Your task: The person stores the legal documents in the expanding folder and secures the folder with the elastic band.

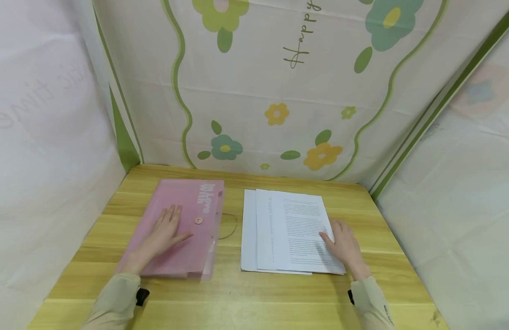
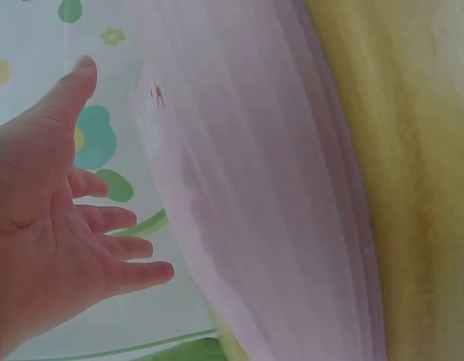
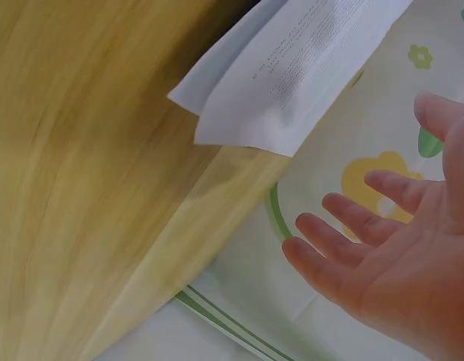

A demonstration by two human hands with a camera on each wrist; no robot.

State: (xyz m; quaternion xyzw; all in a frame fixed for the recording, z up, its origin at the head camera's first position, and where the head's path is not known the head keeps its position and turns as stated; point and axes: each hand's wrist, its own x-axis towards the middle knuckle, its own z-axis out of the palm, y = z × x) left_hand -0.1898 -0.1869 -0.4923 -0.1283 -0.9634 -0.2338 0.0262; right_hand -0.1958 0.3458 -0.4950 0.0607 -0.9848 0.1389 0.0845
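A pink translucent expanding file folder [image 1: 184, 247] lies closed-looking on the left of the table, with white lettering and a round button [image 1: 198, 220] on its cover. Over that cover my left hand [image 1: 165, 236] is spread, fingers straight; in the left wrist view the hand [image 2: 59, 218] appears beside the folder's pleated side [image 2: 269, 188], and contact is unclear. A stack of printed papers [image 1: 303, 229], its sheets slightly uneven, lies right of the folder. At the stack's right edge is my right hand [image 1: 346, 245], thumb over the top sheet, fingers loosely bent and gripping nothing in the right wrist view.
A thin cord loop [image 1: 235, 224] extends from the folder's right edge onto the wooden table [image 1: 238, 302]. Behind the table hangs a flower-printed white cloth [image 1: 246, 82], and white cloth walls [image 1: 44, 160] stand at both sides.
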